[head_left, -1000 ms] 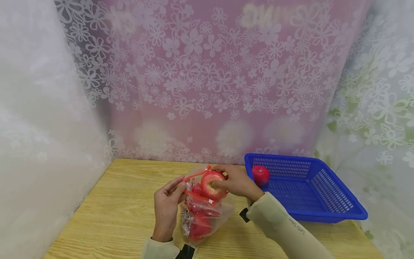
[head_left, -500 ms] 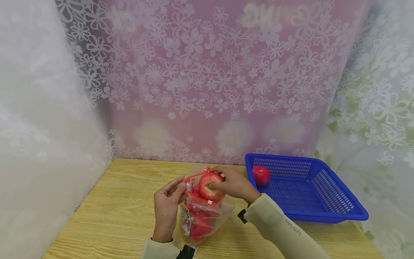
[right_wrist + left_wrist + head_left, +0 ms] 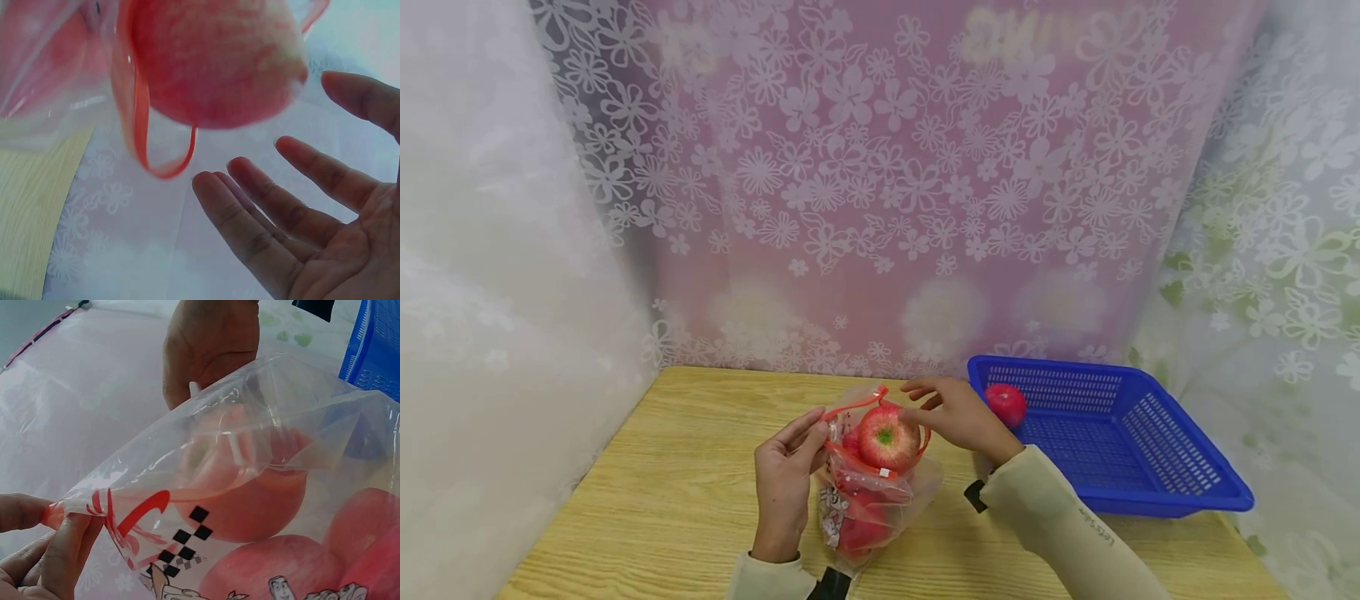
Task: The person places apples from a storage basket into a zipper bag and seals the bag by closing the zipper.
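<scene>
While pink floral sheet (image 3: 880, 208) backs wood-grain table (image 3: 655, 492), left hand (image 3: 784, 483) pinches red-edged clear plastic bag (image 3: 919, 500); right hand (image 3: 958, 417), fingers (image 3: 331, 175) spread, just beside round streaky apple (image 3: 883, 446) in bag's mouth; slotted blue basket (image 3: 1150, 502) nearby.

glossy see-thru plas. bag (image 3: 927, 490), smooth semi-gloss apple (image 3: 887, 446), smooth plas. basket (image 3: 1157, 504), wood-grain tbl (image 3: 692, 467), matt cloth sleeve (image 3: 1037, 508)

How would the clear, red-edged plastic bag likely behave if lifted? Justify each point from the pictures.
The clear, red-edged plastic bag would probably flop, since its thin sides crease and fold. It may feel bottom-heavy, because round red apples lie low inside. If tipped, the round red-and-yellow apple at its open mouth could roll out.
</scene>
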Demonstrator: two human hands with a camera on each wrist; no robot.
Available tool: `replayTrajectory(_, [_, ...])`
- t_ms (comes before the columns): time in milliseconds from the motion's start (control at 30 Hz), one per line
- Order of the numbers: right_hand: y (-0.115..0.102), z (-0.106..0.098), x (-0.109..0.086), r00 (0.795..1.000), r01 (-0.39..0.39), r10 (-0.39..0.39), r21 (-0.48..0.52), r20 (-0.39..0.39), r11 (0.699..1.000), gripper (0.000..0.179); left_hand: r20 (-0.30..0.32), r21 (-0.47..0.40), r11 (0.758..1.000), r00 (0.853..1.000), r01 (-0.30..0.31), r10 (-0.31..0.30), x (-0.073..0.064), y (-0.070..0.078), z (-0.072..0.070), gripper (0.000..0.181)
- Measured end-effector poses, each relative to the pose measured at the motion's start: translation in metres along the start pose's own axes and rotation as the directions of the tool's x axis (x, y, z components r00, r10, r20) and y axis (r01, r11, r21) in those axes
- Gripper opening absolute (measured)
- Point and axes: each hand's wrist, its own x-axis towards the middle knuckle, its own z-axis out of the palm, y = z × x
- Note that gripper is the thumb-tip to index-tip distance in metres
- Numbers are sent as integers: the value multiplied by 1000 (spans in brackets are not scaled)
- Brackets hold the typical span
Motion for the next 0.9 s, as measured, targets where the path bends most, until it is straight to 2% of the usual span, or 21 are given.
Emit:
replayTrajectory(267, [13, -15, -3, 999, -30, 33, 66, -34, 997, 44, 8, -5, 1000, 1000, 0, 0, 0, 0, 0, 32])
replayTrajectory(533, [28, -24, -5, 997, -56, 59, 49, -52, 997, 41, 12, -9, 1000, 1000, -6, 6, 0, 0, -1, 32])
replayTrajectory(900, [46, -17, -3, 995, -87, 89, 51, -46, 995, 42, 4, -1, 1000, 1000, 8, -8, 0, 0, 0, 31])
